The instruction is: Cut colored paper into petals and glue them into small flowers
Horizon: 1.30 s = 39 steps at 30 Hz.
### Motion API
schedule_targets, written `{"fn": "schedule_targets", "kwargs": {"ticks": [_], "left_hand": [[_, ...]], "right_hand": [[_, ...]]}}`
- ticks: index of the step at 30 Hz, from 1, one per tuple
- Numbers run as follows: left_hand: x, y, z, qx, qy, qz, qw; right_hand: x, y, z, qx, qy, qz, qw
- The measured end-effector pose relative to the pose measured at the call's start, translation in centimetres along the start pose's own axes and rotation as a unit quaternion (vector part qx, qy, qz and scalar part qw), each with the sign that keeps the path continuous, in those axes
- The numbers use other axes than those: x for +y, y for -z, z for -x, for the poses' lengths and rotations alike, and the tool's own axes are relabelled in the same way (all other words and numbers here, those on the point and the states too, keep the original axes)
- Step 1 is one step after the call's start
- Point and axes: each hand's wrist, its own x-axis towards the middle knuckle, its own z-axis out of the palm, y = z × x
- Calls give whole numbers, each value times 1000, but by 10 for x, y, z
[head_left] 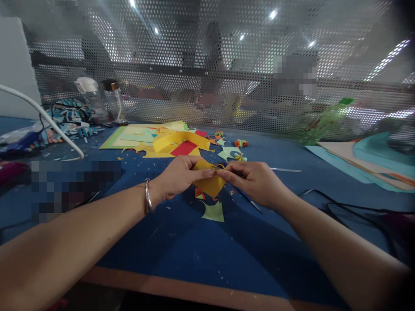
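Observation:
Between my two hands is a piece of yellow paper (212, 185), held above the blue table. My left hand (181, 175) pinches it from the left, thumb on the near side. At its upper right edge the fingertips of my right hand (254, 179) pinch a narrow curled strip of the paper. Just below lie a light green paper scrap (214, 211) and a small orange piece (199, 193). A thin dark pen-like tool (251, 201) rests on the table under my right hand, its far end hidden.
Yellow paper sheets (152, 151) and a red strip (184, 149) lie behind my hands. Two bottles (112, 101) stand back left, a green-capped bottle (327, 119) back right. Blue paper sheets (343, 166) and black cables (327, 203) are on the right. A perforated screen (181, 77) closes the back.

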Motion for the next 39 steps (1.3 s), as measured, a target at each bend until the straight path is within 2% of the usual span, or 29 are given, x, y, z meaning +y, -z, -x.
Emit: {"fn": "schedule_targets", "kwargs": {"ticks": [23, 30, 39], "left_hand": [[-1, 1, 1, -24, 5, -9, 1000], [-1, 1, 0, -3, 7, -11, 1000], [1, 1, 1, -15, 12, -6, 1000]], "right_hand": [[-2, 0, 0, -3, 12, 2, 1000], [-1, 1, 0, 6, 7, -1, 1000], [1, 1, 1, -2, -1, 1, 1000]]}}
